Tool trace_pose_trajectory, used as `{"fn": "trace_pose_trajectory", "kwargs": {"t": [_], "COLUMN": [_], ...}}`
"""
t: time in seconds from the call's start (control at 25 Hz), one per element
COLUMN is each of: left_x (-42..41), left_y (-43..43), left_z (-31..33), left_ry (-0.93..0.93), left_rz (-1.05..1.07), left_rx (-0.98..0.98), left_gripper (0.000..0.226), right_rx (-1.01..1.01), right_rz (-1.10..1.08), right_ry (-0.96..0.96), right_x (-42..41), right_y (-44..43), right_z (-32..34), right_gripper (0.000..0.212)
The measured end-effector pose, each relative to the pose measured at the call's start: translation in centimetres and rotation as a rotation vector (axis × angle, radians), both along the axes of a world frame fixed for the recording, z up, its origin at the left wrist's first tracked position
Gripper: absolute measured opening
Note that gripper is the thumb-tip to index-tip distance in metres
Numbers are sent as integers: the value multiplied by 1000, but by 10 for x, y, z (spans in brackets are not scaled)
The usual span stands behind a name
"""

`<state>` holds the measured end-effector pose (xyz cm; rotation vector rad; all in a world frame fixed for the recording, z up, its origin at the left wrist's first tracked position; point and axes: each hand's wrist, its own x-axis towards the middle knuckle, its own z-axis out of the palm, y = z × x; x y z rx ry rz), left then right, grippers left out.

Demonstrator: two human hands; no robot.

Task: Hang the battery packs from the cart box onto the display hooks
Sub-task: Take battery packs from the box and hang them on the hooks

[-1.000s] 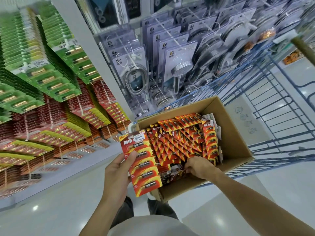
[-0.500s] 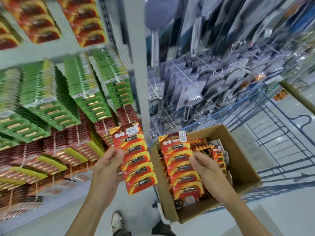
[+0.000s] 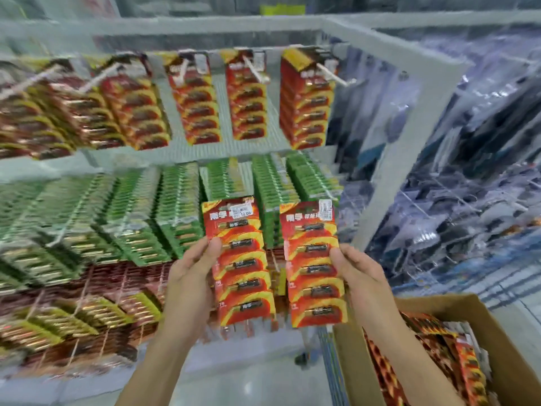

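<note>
- I see the display rack [image 3: 404,92] filling most of the view, a pale grey frame with a perforated back panel; the whole picture is motion-blurred.
- Green packs [image 3: 131,218] hang in dense rows across the middle tier, behind and to the left of both hands.
- Red and yellow packs [image 3: 248,98] hang in columns on the top tier; white hooks [image 3: 330,71] stick out above them toward the camera.
- Darker red packs [image 3: 87,312] fill the lower left tiers; I cannot read any labels there.
- Clear-packaged goods [image 3: 468,200] fill the bay to the right of the grey upright, too blurred to identify.
- The cardboard cart box [image 3: 503,341] sits at lower right, open, with more red and orange packs [image 3: 415,361] lying inside it.
- The left hand [image 3: 190,276] grips the left battery strip [image 3: 240,259] by its left edge, thumb on the front face, fingers curled behind.
- The right hand [image 3: 360,276] grips the right battery strip [image 3: 313,262] by its right edge in the same way, thumb on the front.
- Both strips are held upright side by side, close but not touching, in front of the green tier and below the red top tier. Neither is on a hook.
- Each strip shows five cells in a column; a white price sticker sits at the top of each.
</note>
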<state>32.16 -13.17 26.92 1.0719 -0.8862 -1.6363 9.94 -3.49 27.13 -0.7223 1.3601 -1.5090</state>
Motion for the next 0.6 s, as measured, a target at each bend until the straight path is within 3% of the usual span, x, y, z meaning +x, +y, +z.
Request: {"fn": "trace_pose_trajectory", "kwargs": {"t": [0.32, 0.6], "left_x": [68, 99], "left_y": [-48, -76], "left_z": [44, 81], "left_ry": [85, 109], "left_rz": [71, 118], "left_rx": [-104, -196], "left_gripper": [21, 23], "right_rx": [-82, -121], "right_rz": [-3, -16], "right_ry": [76, -24], "right_x": [65, 97], "right_y": [-68, -104], "right_z": [37, 59], "right_gripper": [25, 21]}}
